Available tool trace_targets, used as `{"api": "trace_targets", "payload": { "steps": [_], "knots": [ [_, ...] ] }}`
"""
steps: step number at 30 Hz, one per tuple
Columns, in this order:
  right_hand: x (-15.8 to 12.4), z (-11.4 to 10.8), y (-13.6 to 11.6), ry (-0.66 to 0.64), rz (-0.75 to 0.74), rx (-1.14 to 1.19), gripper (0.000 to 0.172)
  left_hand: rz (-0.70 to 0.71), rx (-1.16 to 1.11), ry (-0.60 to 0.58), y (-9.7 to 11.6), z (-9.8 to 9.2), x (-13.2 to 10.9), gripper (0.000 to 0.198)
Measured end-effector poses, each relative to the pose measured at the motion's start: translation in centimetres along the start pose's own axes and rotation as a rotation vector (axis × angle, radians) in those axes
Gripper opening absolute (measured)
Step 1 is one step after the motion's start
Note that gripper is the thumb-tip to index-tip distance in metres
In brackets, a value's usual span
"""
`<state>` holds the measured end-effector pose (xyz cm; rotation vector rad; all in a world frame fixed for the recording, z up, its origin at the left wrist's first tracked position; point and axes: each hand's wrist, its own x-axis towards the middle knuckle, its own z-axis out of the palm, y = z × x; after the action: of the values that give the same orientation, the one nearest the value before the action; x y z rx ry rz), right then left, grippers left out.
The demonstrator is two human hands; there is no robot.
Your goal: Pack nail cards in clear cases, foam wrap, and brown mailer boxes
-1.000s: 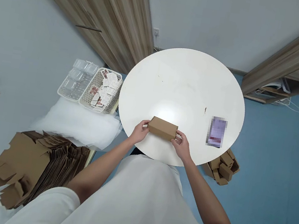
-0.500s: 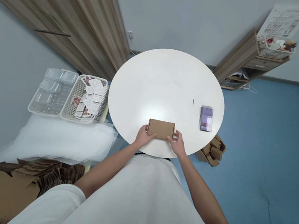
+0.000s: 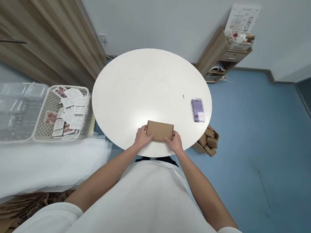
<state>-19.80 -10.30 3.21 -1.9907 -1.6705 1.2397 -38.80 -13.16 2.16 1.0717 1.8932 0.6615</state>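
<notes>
A small closed brown cardboard box is at the near edge of the white oval table. My left hand grips its left end, the thumb on the near side and the fingers around the end. At the right end my right hand holds it the same way. Both hands are closed on the box, and their fingertips are partly hidden behind it. I cannot tell whether the box rests on the tabletop or is held just above it.
A blurred purple item lies on the table's right side. Beside the table at right stands a carton of small boxes. At left are a basket of printed cards, a basket of clear plastic containers, white sheets and flat cardboard.
The view has turned to the right, so the table and shelves appear further left. My right fingers have closed in against the box's right end.
</notes>
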Motion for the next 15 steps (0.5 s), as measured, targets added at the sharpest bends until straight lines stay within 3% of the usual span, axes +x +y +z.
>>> {"api": "trace_targets", "payload": {
  "steps": [3,10,15],
  "knots": [
    [-0.3,-0.7,-0.2,-0.027,0.009,0.157,0.069,-0.004,-0.043,-0.002,0.1,-0.4,0.3,0.058],
    [-0.7,-2.0,0.2,-0.131,0.078,0.481,0.055,-0.068,-0.139,0.029,1.6,0.1,0.0,0.047],
    [-0.2,-6.2,3.3,-0.074,0.042,0.482,0.055,-0.042,-0.245,-0.059,4.8,2.4,-0.7,0.044]
  ]
}}
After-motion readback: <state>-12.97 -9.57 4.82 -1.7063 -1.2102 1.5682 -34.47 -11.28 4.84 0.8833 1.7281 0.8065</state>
